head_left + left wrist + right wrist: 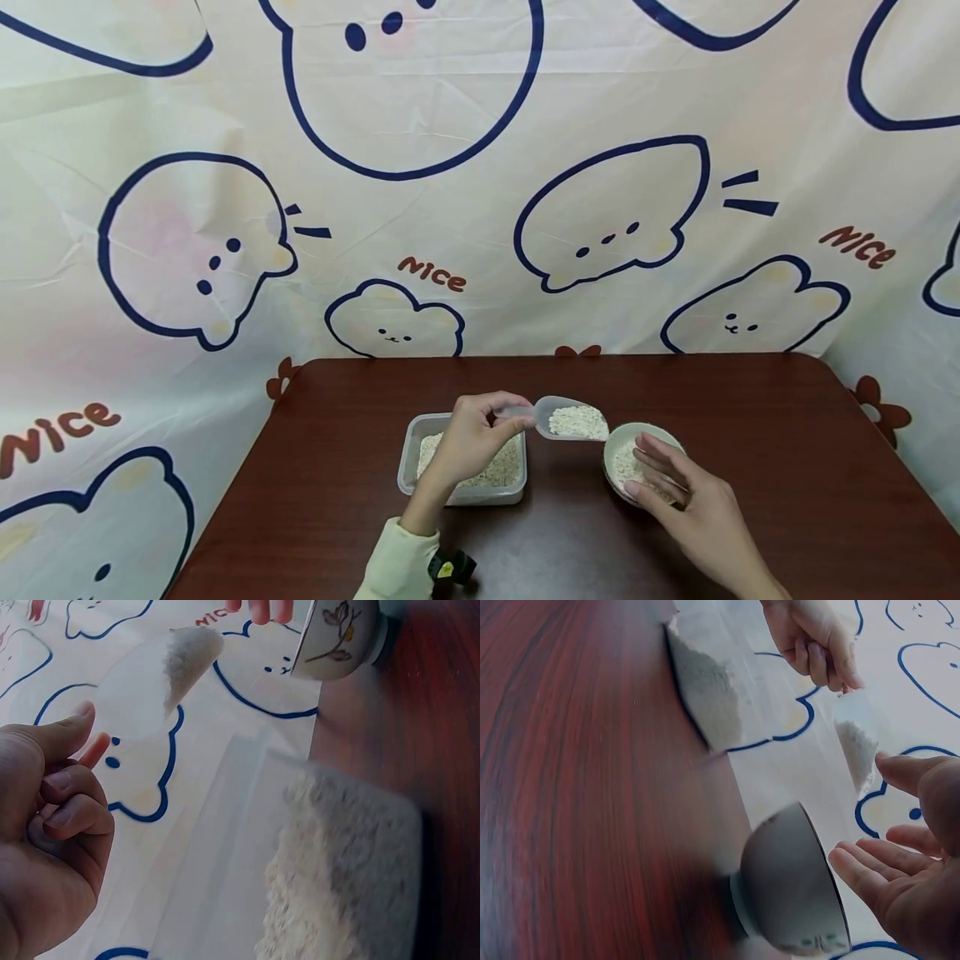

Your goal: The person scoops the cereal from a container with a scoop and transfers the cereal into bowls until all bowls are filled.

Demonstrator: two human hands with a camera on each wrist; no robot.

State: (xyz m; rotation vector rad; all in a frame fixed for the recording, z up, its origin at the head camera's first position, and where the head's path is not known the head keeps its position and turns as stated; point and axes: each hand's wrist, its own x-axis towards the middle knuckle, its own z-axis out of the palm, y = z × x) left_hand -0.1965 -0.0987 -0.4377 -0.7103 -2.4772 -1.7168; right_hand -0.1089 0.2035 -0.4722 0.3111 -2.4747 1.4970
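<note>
My left hand [474, 435] grips the handle of a clear plastic scoop [546, 410], which carries a heap of pale oat-like flakes [577, 422]. The scoop's tip reaches the left edge of a small bowl [647, 430] and looks raised above the rim in the left wrist view. More pale flakes lie inside the bowl, partly hidden by my right hand [693, 504]. That hand hovers over the bowl's right side, fingers extended and holding nothing. A clear rectangular container [486, 495] of the same flakes stands under my left forearm. A leafy sprig decorates the bowl [339, 637].
Dark reddish wood covers the tabletop [787, 467]. Near its front, beside my left sleeve, lies a small black object [453, 567] with a yellow mark. A patterned cloth [480, 225] with cartoon outlines hangs behind the table and at its sides.
</note>
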